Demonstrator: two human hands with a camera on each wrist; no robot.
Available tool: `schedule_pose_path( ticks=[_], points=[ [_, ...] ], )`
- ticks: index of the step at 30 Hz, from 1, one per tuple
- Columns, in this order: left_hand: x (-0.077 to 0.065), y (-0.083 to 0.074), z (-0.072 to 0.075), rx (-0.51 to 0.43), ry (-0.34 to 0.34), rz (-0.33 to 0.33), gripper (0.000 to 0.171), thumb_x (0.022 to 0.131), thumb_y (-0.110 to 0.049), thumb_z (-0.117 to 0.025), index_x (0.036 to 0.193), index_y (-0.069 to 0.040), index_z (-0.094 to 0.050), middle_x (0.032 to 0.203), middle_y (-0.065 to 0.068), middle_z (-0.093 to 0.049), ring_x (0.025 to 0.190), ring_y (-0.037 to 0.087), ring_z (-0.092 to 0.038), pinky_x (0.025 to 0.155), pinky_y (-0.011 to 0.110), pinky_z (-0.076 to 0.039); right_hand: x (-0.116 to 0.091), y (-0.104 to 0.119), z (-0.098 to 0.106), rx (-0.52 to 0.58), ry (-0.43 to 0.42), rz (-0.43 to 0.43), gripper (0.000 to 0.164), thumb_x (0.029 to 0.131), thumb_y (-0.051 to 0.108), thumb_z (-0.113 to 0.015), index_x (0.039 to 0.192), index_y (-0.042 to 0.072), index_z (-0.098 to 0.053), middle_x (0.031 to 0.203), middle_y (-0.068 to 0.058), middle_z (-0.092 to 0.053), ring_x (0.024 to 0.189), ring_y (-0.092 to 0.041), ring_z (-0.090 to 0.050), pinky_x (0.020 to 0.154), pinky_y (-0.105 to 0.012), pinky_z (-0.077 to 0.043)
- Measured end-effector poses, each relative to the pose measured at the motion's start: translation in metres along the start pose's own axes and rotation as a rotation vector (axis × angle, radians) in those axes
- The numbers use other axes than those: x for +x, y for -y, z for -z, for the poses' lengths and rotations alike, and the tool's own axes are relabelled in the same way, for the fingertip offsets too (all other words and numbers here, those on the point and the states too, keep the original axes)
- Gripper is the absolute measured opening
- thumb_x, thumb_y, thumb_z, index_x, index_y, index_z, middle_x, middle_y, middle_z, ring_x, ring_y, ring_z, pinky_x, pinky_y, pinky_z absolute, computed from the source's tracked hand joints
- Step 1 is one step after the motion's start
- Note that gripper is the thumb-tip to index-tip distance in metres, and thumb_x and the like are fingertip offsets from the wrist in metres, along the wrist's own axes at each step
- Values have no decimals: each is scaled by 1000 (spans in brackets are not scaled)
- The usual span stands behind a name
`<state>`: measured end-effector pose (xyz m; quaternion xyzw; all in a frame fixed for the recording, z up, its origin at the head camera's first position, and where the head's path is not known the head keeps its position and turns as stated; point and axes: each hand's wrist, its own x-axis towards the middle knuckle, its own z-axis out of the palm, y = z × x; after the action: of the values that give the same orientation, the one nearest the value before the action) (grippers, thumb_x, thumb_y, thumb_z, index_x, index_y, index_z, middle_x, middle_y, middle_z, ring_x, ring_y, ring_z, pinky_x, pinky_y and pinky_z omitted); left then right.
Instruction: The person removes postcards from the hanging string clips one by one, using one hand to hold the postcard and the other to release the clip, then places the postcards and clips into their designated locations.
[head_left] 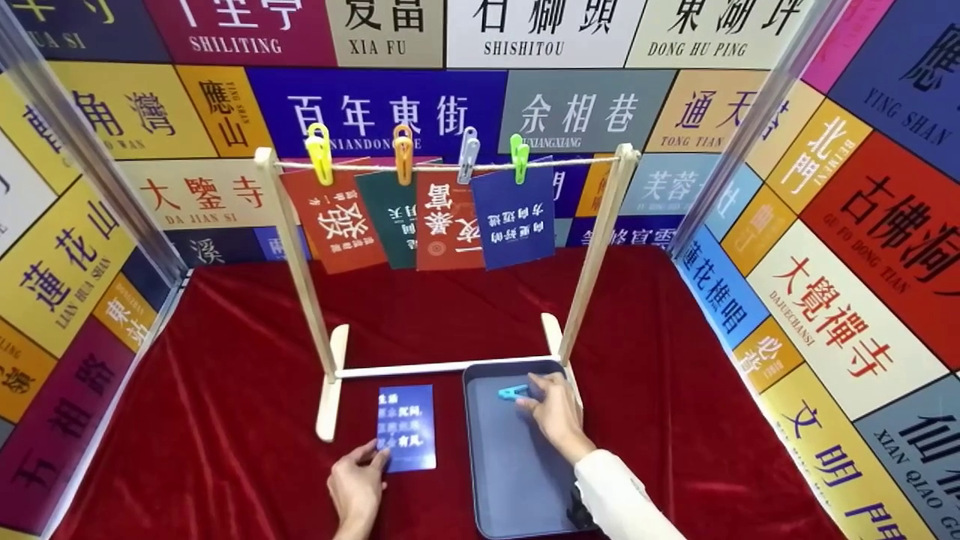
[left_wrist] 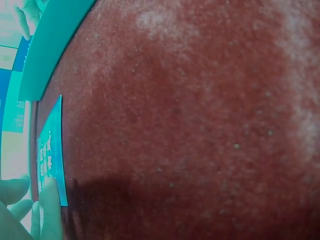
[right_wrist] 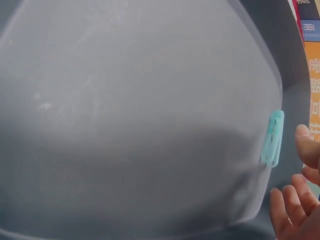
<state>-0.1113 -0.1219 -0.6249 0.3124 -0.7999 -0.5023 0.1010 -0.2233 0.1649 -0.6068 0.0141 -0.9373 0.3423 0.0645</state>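
Observation:
A blue card (head_left: 409,446) with white writing is at my left hand (head_left: 356,480), which pinches its lower left edge with thumb and fingertips. In the left wrist view the card (left_wrist: 57,160) stands at the left, with a finger across its face. My right hand (head_left: 555,412) hovers over the far end of the grey tray (head_left: 472,450), beside a light blue clothespin (head_left: 513,392). The right wrist view shows this clothespin (right_wrist: 273,140) lying in the tray, and the right hand's (right_wrist: 295,200) thumb and fingers spread apart from it.
Behind the tray stands a wooden rack (head_left: 600,247) with a rope. Four cards hang there, among them a blue one (head_left: 516,214), from yellow, orange, grey and green (head_left: 519,159) clothespins. Red cloth (head_left: 225,420) covers the table; printed panels surround it.

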Motion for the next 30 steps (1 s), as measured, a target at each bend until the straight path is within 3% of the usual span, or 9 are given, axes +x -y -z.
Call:
schedule_pose_path(
  ticks=[10, 15, 25, 30],
  points=[
    [-3, -8, -1, -9, -5, -33, 32, 82, -19, -83, 110, -5, -77, 92, 15, -78, 56, 17, -70, 45, 21, -55, -6, 3, 9, 26, -31, 33, 47, 80, 18, -85, 123, 8, -72, 115, -10, -67, 114, -32, -63, 88, -49, -58],
    [-4, -13, -1, -25, -1, -47, 35, 79, -17, -85, 110, -3, -76, 91, 17, -77, 55, 11, -67, 46, 20, -55, -10, 4, 14, 37, -51, 42, 44, 79, 17, -85, 121, 9, -73, 116, -9, -68, 114, -31, -64, 90, -49, -58],
    [-6, -21, 2, 21, 13, -89, 34, 77, -24, -88, 105, -8, -79, 89, 13, -78, 69, 12, -71, 65, 28, -57, -15, 13, 26, 46, -90, 55, 40, 79, 17, -85, 117, 11, -75, 117, -9, -70, 114, -34, -63, 95, -50, -55],
    [-7, -25, 2, 22, 26, -103, 37, 76, -25, -88, 107, -8, -78, 98, 14, -78, 75, 15, -73, 73, 37, -60, -17, 18, 29, 51, -94, 75, 40, 79, 17, -85, 118, 11, -75, 116, -9, -69, 112, -32, -63, 94, -49, -56]
  ],
)
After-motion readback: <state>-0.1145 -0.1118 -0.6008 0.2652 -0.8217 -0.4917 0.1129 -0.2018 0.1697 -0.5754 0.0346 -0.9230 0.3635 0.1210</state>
